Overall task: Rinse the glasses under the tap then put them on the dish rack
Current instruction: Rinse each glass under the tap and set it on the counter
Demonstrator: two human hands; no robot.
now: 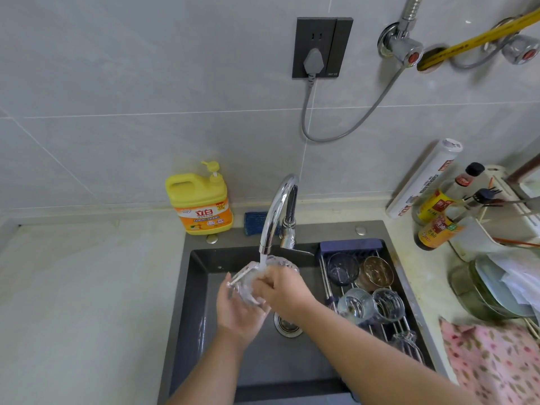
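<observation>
A clear ribbed glass [248,283] is held under the chrome tap [276,211], with water running onto it. My left hand [238,309] cups the glass from below. My right hand [282,290] grips it from the right side, fingers over its rim. Both hands are above the dark grey sink [193,287]. The dish rack [365,290] spans the sink's right side and carries several glasses: a clear one [342,268], a brown one [378,273], two more [388,305] in front, and another [406,343] nearest me.
A yellow detergent bottle [201,200] and a blue sponge [257,222] stand behind the sink. On the right counter are sauce bottles [438,220], a foil roll [423,176], stacked plates [496,290] and a pink floral cloth [493,363]. The drain [287,325] lies below my hands.
</observation>
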